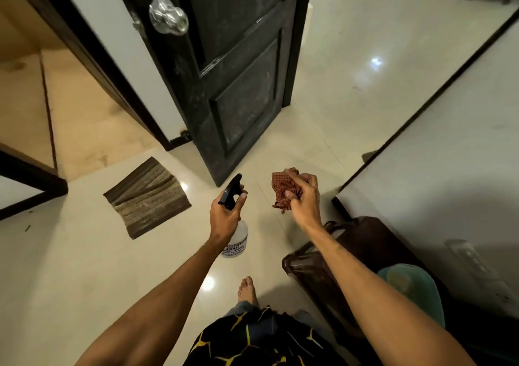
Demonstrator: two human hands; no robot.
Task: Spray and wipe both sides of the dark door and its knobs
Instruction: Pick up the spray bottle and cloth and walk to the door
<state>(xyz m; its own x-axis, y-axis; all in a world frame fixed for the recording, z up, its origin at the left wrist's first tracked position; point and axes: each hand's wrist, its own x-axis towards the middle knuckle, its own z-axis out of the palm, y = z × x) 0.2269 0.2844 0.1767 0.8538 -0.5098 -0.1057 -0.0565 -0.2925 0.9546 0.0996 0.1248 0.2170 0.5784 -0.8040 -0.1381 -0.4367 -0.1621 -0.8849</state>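
Note:
The dark panelled door [241, 90] stands ajar ahead of me, its surface streaked and dusty. A shiny round knob [168, 15] sticks out near its left edge, and a second knob [136, 20] shows partly behind that edge. My left hand [226, 214] grips a clear spray bottle [235, 239] by its black trigger head, nozzle pointing at the door's lower part. My right hand [304, 198] holds a crumpled red checked cloth [285, 190], a short way from the door's bottom corner.
A striped brown doormat [147, 198] lies on the glossy tile floor to the left. A dark door frame [92, 56] borders the opening. A brown bag [356, 250] and a teal object [412, 287] sit along the white wall on the right. My bare foot [247, 288] is below.

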